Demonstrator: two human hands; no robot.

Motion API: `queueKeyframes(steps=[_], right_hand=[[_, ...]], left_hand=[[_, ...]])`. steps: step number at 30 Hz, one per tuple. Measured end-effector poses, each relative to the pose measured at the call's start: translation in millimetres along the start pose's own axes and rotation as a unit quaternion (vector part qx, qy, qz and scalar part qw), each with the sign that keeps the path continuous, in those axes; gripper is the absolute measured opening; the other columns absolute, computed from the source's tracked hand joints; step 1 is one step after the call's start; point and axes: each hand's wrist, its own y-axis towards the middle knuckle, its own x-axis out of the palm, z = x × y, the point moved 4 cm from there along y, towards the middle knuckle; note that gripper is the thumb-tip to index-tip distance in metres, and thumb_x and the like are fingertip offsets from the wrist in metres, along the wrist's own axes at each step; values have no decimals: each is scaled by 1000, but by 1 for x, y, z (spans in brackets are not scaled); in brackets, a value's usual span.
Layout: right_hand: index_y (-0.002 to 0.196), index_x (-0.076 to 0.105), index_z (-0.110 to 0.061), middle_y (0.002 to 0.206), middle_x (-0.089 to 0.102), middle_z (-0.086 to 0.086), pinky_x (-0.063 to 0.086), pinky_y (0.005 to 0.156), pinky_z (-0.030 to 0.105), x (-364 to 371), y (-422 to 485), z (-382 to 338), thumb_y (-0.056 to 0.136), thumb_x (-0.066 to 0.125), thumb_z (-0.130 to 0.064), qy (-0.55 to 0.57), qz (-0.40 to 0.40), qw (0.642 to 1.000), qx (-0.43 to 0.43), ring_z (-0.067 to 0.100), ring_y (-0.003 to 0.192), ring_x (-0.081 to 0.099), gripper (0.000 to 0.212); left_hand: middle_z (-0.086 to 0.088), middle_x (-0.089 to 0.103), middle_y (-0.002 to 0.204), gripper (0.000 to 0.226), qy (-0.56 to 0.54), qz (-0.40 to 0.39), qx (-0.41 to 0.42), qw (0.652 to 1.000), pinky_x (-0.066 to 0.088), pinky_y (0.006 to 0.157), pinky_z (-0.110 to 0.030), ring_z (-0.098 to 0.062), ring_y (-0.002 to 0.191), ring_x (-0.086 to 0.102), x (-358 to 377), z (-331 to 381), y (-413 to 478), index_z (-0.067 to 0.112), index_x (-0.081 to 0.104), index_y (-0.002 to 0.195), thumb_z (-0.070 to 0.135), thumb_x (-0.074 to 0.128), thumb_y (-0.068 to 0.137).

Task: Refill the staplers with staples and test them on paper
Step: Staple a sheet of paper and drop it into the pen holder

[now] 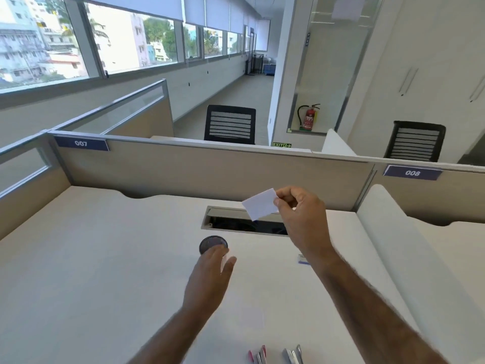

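The table (pixel 91 258) is a pale office desk bounded by a partition (pixel 210 172) at the rear, with an open cable tray (pixel 244 224) recessed near its far edge. The right hand (pixel 301 216) is raised above that tray and pinches a small white slip of paper (pixel 261 203) between thumb and fingertips, the slip clear of the table surface. The left hand (pixel 210 274) is extended forward with fingers loosely spread, released, its fingertips at or just over a dark round lidded container (pixel 213 244); contact cannot be confirmed owing to motion blur. Two staplers lie at the near edge, well apart from both hands: a pink stapler (pixel 258 357) and, just beside it to the right, a grey stapler (pixel 294 355), both partly cut off by the frame. A small box (pixel 303 258), possibly staples, shows just left of the right forearm; its label is illegible. Judgement: the step in hand appears to be bringing paper toward a stapler for testing, or setting it aside. To do it well, the slip should be kept flat and gripped at one edge so the free edge can enter the stapler throat, and the left hand should steady the stapler base before pressing
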Motion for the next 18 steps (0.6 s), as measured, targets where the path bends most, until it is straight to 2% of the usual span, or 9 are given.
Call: queueKeyframes(steps=[3, 5, 7, 9, 10, 11, 13, 15, 18], right_hand=[[86, 70, -13, 78, 70, -2, 51, 64, 33, 35, -5, 20, 91, 64, -9, -54, -38, 998, -11, 18, 72, 61, 9], [83, 67, -10, 77, 68, 0, 51, 64, 37, 61, -9, 32, 91, 60, -8, -95, -68, 993, -30, 23, 73, 59, 12], [81, 65, -9, 78, 67, 2, 50, 66, 40, 86, -12, 41, 93, 57, -9, -137, -101, 984, -55, 26, 76, 57, 14], [82, 66, -10, 82, 68, 4, 47, 70, 40, 109, -13, 48, 95, 56, -11, -178, -125, 972, -90, 28, 81, 57, 16], [85, 68, -11, 85, 69, 4, 46, 72, 40, 120, -13, 51, 94, 56, -9, -197, -137, 965, -108, 29, 83, 57, 15], [88, 69, -12, 87, 70, 4, 46, 74, 40, 128, -13, 51, 94, 55, -8, -220, -152, 956, -125, 29, 84, 58, 16], [91, 69, -15, 89, 70, 2, 47, 76, 41, 149, -15, 54, 91, 53, -5, -269, -181, 933, -153, 27, 87, 58, 19], [86, 67, -16, 83, 67, 1, 45, 72, 40, 163, -15, 55, 85, 53, -1, -301, -196, 917, -172, 27, 83, 57, 21], [74, 56, -18, 71, 58, -1, 35, 65, 35, 182, -16, 55, 75, 53, 5, -332, -201, 900, -197, 26, 74, 49, 24]], left_hand=[[-2, 43, 160, 48, 123, -111, -9, 986, 31, 118, -32, -21, 148, 36, 48, -63, -26, 20, 48, 147, 45, 43, 106], [-8, 26, 169, 55, 166, -161, -17, 973, 15, 126, -36, -26, 158, 17, 68, -92, -41, 16, 39, 155, 46, 32, 109], [-9, 14, 172, 74, 189, -179, -32, 965, 4, 127, -36, -27, 159, 6, 79, -112, -52, 14, 29, 160, 56, 5, 104], [-9, 2, 172, 106, 205, -183, -28, 961, -4, 127, -36, -28, 159, -1, 89, -128, -58, 13, 18, 163, 66, -28, 83], [-8, -4, 172, 112, 209, -182, -29, 960, -9, 127, -36, -28, 159, -6, 93, -134, -61, 14, 11, 164, 68, -34, 78], [-6, -11, 171, 109, 211, -176, -29, 961, -14, 126, -36, -27, 158, -10, 94, -137, -62, 15, 6, 164, 69, -33, 79], [-1, -18, 168, 92, 208, -171, -36, 962, -18, 122, -35, -24, 156, -17, 98, -142, -66, 16, 0, 163, 67, -18, 89], [1, -19, 167, 82, 214, -168, -37, 962, -17, 122, -36, -22, 154, -21, 100, -143, -66, 18, -3, 163, 61, -9, 93], [0, -19, 167, 74, 224, -162, -30, 960, -15, 122, -37, -22, 155, -21, 100, -145, -66, 19, -6, 162, 54, -6, 96]])
